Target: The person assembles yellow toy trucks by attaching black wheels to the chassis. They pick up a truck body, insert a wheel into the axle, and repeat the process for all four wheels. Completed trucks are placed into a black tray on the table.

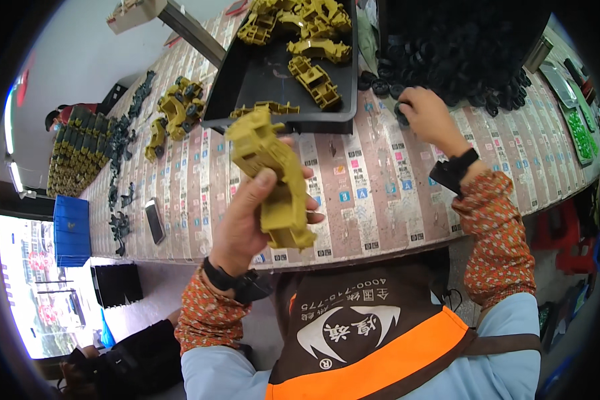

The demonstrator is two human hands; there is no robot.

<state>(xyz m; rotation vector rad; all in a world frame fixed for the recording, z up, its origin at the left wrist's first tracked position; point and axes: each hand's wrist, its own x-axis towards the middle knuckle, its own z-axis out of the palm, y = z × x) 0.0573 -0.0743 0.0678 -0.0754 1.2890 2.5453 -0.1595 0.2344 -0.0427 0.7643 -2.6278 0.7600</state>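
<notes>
Olive plastic toy truck body (273, 177) is gripped in the left hand (243, 223), held up over the tabletop (373, 193) edge. Right hand (428, 115) is curled among black wheels (460, 53), poss. pinching one; best keep body steady, axle side up. Black tray (273, 80) behind; tabletop covered w/ striped pink-white label sheets, small blue squares.

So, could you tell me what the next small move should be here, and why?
Probably lift one black wheel and bring it to the olive toy truck body: the right hand rests at the wheel pile's edge, while the left hand holds the body up, no wheels visible on it.
</notes>
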